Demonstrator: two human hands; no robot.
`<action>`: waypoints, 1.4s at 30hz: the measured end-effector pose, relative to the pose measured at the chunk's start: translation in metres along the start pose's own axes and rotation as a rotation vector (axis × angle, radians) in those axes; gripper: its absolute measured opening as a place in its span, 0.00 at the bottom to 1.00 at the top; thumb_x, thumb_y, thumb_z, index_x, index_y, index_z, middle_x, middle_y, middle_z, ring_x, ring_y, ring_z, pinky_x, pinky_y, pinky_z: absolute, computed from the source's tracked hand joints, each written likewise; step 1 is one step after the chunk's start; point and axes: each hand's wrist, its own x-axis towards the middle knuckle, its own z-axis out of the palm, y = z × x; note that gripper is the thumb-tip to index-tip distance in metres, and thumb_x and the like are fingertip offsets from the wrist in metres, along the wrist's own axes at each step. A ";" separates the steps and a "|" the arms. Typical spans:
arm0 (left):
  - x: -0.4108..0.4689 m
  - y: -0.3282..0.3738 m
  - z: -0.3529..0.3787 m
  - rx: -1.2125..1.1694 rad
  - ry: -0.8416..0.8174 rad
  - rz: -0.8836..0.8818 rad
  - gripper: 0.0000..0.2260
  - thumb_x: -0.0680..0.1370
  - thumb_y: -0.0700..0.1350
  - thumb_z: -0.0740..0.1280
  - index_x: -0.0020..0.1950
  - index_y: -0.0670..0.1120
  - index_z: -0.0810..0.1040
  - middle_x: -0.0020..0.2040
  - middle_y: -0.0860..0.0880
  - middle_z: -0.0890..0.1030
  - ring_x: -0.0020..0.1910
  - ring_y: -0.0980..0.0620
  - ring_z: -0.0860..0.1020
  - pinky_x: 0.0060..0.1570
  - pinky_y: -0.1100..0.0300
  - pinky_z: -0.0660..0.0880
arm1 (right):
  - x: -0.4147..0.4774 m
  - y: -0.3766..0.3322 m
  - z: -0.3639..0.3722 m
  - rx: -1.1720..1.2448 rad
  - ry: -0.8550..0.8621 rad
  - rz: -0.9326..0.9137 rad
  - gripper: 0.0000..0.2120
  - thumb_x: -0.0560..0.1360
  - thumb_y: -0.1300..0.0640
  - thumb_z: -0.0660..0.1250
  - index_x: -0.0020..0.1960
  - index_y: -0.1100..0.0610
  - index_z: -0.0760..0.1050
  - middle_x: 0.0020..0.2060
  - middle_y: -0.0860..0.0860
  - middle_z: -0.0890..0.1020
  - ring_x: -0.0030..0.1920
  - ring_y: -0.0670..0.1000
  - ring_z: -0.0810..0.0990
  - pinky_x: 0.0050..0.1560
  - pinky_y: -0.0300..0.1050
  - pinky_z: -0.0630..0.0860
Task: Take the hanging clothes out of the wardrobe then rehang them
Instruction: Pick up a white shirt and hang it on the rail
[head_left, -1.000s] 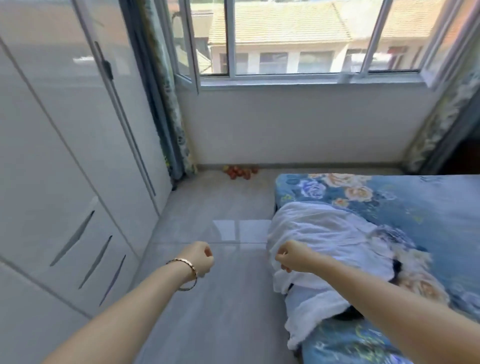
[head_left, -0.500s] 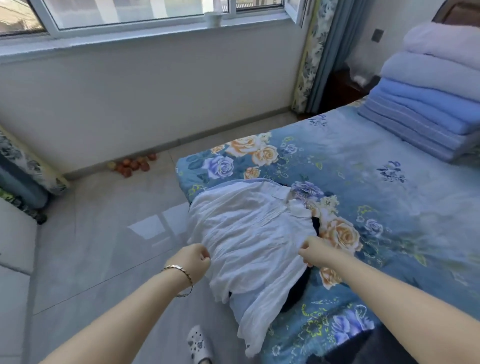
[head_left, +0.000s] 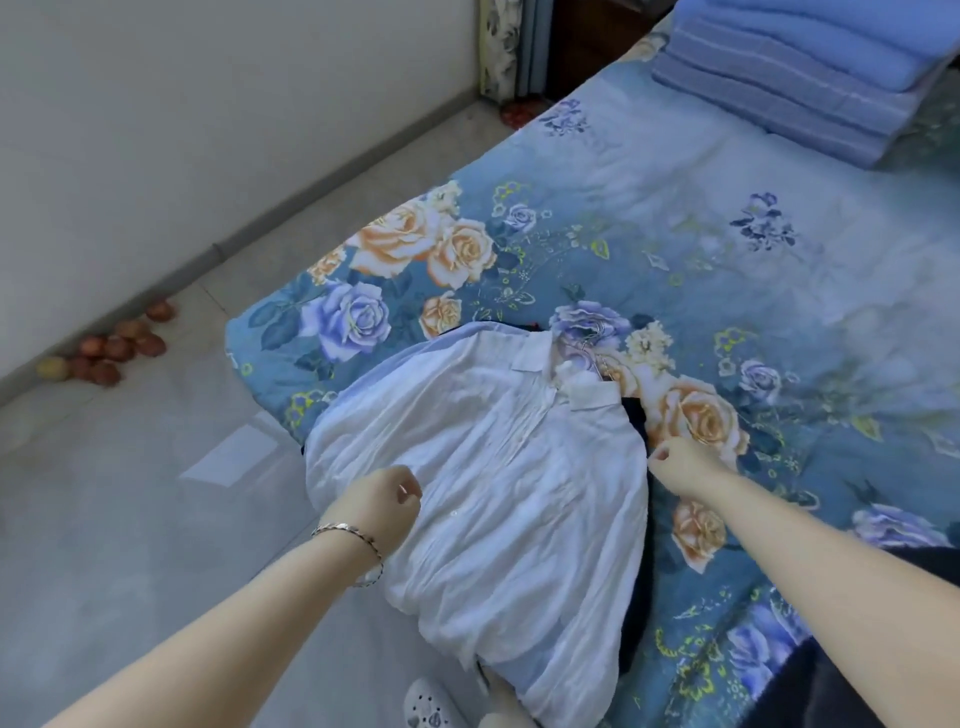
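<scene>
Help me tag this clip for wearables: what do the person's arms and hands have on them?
No sleeves or gloves on either side. The left hand has a thin silver-coloured chain bracelet at its wrist; the right hand and its wrist wear nothing visible.

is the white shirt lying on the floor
No, the white shirt lies on the bed, its lower part hanging over the edge.

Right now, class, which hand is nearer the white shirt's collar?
Right. The right hand is at the white shirt's edge beside the collar; the left hand is over the shirt's body, farther off.
</scene>
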 end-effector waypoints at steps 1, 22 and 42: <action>0.016 0.002 0.002 0.008 -0.011 -0.005 0.09 0.76 0.40 0.57 0.46 0.51 0.74 0.47 0.51 0.80 0.46 0.49 0.79 0.46 0.57 0.75 | 0.017 -0.003 0.003 -0.010 -0.011 0.013 0.17 0.76 0.63 0.55 0.28 0.56 0.60 0.28 0.50 0.65 0.30 0.49 0.64 0.30 0.42 0.59; 0.218 0.030 0.044 0.030 -0.206 -0.145 0.12 0.78 0.41 0.58 0.39 0.56 0.70 0.44 0.51 0.81 0.45 0.50 0.80 0.45 0.57 0.76 | 0.244 -0.003 0.065 0.112 -0.043 0.207 0.14 0.76 0.60 0.61 0.59 0.63 0.74 0.55 0.60 0.79 0.48 0.57 0.76 0.44 0.43 0.69; 0.009 -0.050 -0.058 -0.132 0.180 -0.025 0.15 0.74 0.38 0.63 0.33 0.57 0.70 0.36 0.52 0.78 0.41 0.48 0.78 0.43 0.61 0.71 | -0.065 -0.169 0.002 0.340 -0.034 -0.624 0.15 0.68 0.51 0.75 0.50 0.55 0.76 0.47 0.50 0.83 0.50 0.51 0.80 0.52 0.47 0.74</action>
